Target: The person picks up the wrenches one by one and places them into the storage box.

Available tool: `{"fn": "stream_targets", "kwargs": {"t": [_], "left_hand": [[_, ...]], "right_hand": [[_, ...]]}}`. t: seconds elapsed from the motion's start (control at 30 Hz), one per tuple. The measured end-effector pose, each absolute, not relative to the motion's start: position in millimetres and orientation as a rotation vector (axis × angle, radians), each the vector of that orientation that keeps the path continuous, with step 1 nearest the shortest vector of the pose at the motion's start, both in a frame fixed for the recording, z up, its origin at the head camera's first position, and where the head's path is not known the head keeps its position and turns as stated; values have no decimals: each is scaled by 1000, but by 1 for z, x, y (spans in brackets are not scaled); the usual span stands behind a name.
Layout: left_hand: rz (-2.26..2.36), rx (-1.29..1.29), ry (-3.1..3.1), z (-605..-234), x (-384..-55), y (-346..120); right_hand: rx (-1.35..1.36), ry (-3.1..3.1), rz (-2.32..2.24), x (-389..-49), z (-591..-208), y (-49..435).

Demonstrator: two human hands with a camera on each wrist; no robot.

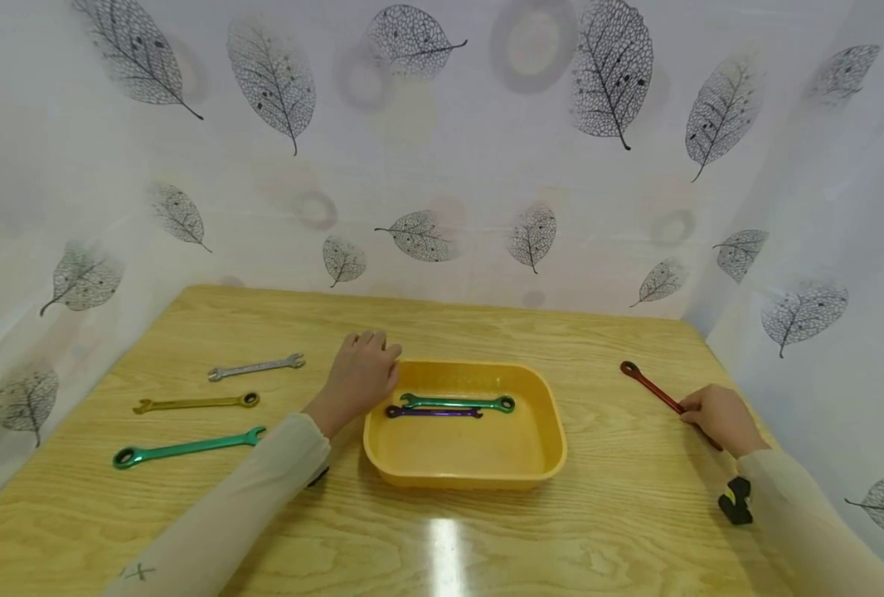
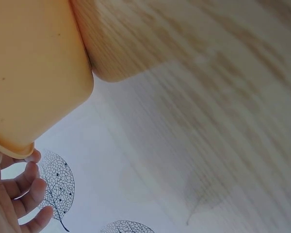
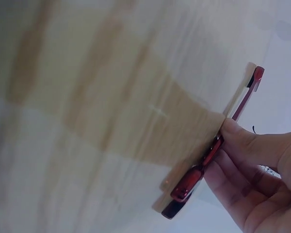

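Note:
At the right, my right hand (image 1: 721, 419) pinches a red ratcheting wrench (image 1: 649, 386) by its handle between thumb and fingers; in the right wrist view the wrench (image 3: 186, 184) lies along the tabletop. My left hand (image 1: 360, 373) grips the back left corner of a yellow plastic basin (image 1: 464, 479), its curled fingers (image 2: 31, 194) just outside the rim and its thumb hidden. Inside the basin are a green wrench (image 1: 457, 402) and, just in front of it, a purple wrench (image 1: 438, 413).
Left of the basin, a silver wrench (image 1: 255, 366), a gold wrench (image 1: 196, 404) and a larger green wrench (image 1: 188, 448) lie apart on the wooden table (image 1: 599, 531). A leaf-patterned white curtain (image 1: 442, 166) surrounds the back and sides.

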State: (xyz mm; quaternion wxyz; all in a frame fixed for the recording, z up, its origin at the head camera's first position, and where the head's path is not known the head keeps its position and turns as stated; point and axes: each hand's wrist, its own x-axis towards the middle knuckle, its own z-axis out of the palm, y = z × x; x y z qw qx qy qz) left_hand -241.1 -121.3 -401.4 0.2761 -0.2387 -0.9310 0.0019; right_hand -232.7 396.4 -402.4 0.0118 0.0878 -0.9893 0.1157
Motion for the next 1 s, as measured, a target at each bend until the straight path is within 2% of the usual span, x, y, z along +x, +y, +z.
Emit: {"fn": "stream_targets", "kwargs": {"t": [1.0], "left_hand": [[-2,-645,-2516,-400,-242,-119]], "right_hand": [[342,-3066,579,-236,-413,420]]}}
